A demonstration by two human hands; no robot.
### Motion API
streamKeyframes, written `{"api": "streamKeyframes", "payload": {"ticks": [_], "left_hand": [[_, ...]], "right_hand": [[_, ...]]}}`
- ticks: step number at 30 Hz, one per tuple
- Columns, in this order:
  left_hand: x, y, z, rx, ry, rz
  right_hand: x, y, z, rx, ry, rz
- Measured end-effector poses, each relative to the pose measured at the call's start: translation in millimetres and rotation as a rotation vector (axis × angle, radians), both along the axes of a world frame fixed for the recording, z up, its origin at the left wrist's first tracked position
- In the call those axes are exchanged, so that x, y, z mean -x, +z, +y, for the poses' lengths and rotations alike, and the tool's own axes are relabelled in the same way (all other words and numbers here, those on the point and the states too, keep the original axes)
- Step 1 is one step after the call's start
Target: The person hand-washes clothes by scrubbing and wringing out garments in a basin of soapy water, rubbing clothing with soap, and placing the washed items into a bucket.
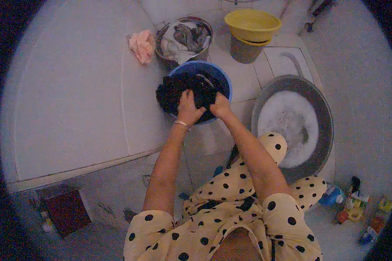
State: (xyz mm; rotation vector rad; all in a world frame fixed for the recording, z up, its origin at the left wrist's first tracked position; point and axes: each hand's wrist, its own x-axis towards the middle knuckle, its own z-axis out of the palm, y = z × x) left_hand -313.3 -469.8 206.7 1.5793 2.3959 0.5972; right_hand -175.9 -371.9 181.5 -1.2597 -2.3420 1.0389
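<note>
Dark cloth (195, 86) overhangs a blue basin (224, 77), upper centre; the right hand (221, 106) clamps it, the left hand (190, 108) touches it, grip unclear.

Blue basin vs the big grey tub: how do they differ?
Size: the blue basin looks clearly smaller than the grey tub.
Contents: the basin holds dark cloth, some bunched over its left rim; the tub holds white suds.
Handling: the left hand and right hand are on the cloth in the basin; neither is in the tub.
Shared: both are open-topped.
</note>
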Motion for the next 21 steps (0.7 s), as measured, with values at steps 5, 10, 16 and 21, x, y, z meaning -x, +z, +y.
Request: {"api": "streamKeyframes", "payload": {"ticks": [5, 10, 16, 21], "left_hand": [[-0.8, 2.7, 10.4, -0.067, -0.206, 0.03], [-0.3, 2.4, 16.8, -0.116, 0.511, 0.105], [35.4, -51.4, 31.7, -0.248, 0.411, -0.983], [40.6, -19.8, 24.2, 0.045, 0.553, -0.392]], "right_hand": [[0.7, 11.0, -13.5, 0.081, -0.129, -0.074], [6.3, 31.8, -11.2, 0.087, -0.207, 0.163], [35.8, 54.9, -5.6, -0.188, 0.045, 0.037], [13.5, 43.8, -5.6, -0.12, 0.139, 0.154]]}}
